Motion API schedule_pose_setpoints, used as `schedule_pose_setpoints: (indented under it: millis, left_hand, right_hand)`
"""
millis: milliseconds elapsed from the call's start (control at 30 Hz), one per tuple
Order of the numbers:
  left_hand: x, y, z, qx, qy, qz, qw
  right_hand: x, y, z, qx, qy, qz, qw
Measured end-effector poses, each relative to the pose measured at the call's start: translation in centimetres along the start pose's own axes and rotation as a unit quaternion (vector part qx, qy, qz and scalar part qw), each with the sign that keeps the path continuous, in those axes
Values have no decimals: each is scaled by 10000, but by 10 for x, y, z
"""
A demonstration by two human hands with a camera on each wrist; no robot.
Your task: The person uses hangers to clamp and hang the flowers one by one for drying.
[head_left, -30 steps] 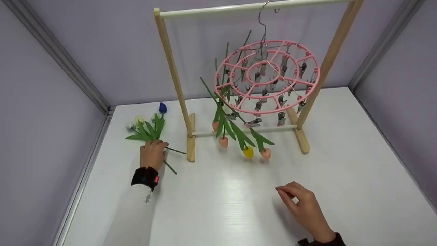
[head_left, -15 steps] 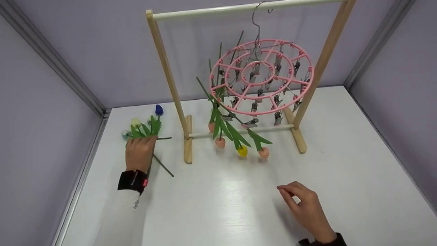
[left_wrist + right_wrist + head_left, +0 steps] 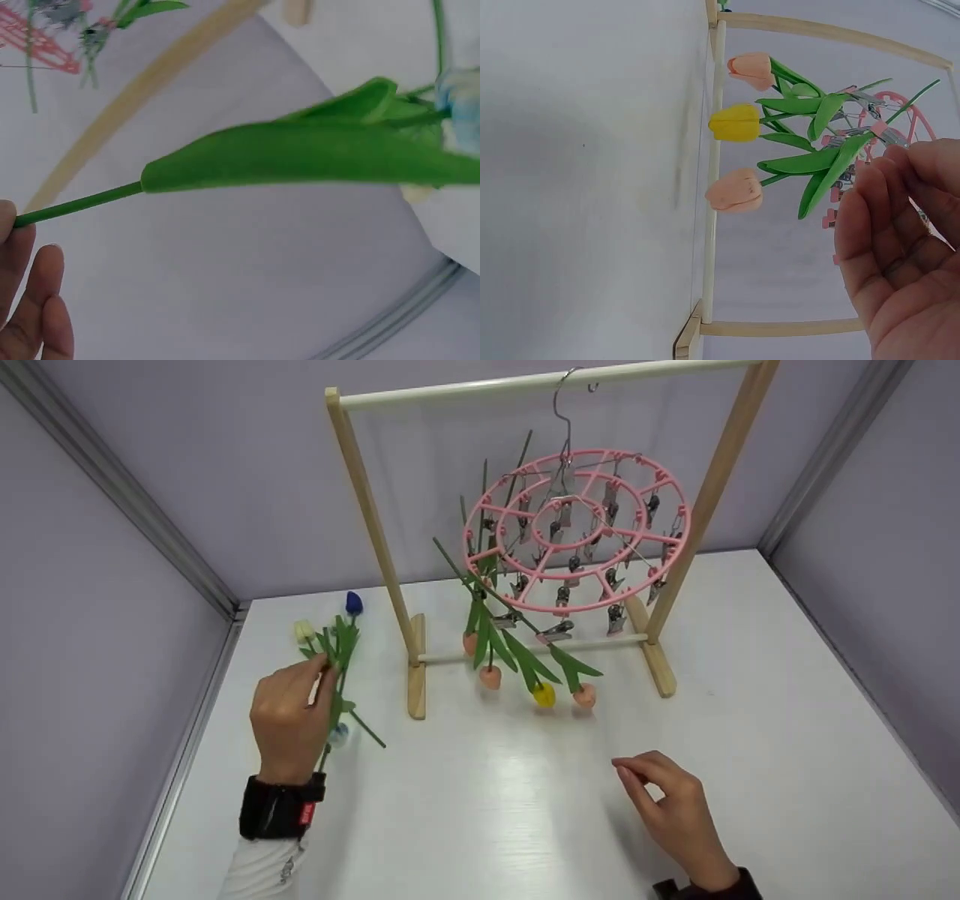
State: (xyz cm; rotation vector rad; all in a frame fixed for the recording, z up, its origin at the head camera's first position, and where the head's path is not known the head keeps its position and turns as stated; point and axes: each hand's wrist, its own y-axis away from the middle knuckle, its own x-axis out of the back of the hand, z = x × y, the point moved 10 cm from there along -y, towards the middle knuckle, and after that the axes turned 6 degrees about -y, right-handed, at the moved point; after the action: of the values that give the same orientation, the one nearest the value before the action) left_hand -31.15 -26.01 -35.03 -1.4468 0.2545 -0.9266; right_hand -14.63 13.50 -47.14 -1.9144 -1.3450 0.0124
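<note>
My left hand (image 3: 289, 720) pinches the end of a light blue and white artificial tulip's stem (image 3: 79, 204). That tulip's head (image 3: 339, 733) hangs down below the hand, and its long green leaf (image 3: 247, 154) fills much of the left wrist view. Beyond the hand, a dark blue tulip (image 3: 354, 603) and a cream tulip (image 3: 303, 631) lie on the table. My right hand (image 3: 671, 814) hovers over the table at the right, fingers loosely bent and holding nothing. Peach tulips and a yellow tulip (image 3: 735, 122) hang head down from clips on a pink round hanger (image 3: 592, 604).
A wooden rack with a white top bar (image 3: 465, 388) carries the hanger by its metal hook. Several metal clips (image 3: 615, 619) dangle from the rings. The rack's left foot (image 3: 417, 682) stands near the loose tulips. Pale walls (image 3: 90, 660) enclose the white table (image 3: 510, 810).
My left hand has drawn back toward me and lifted, bringing the light blue and white tulip away from the others with its head swung downward. The right hand has barely moved.
</note>
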Motion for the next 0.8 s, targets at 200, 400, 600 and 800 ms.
schedule_pose_setpoints:
  millis: [200,400,600,800]
  left_hand:
    - [1,-4,35,649,1454,-339,9867]
    - [-13,6,72,797,2500,-877,9610]
    - [-28,14,95,885,2994,-1111,9435]
    - [-36,16,109,865,3363,-1104,9313]
  right_hand:
    - [-7,-3,-10,-134,-9,-56,9999]
    - [-21,-2,-20,-102,46,-241,9996]
    - [-31,-6,-30,13,75,-311,9995]
    - [-40,-12,-38,39,69,-414,9991]
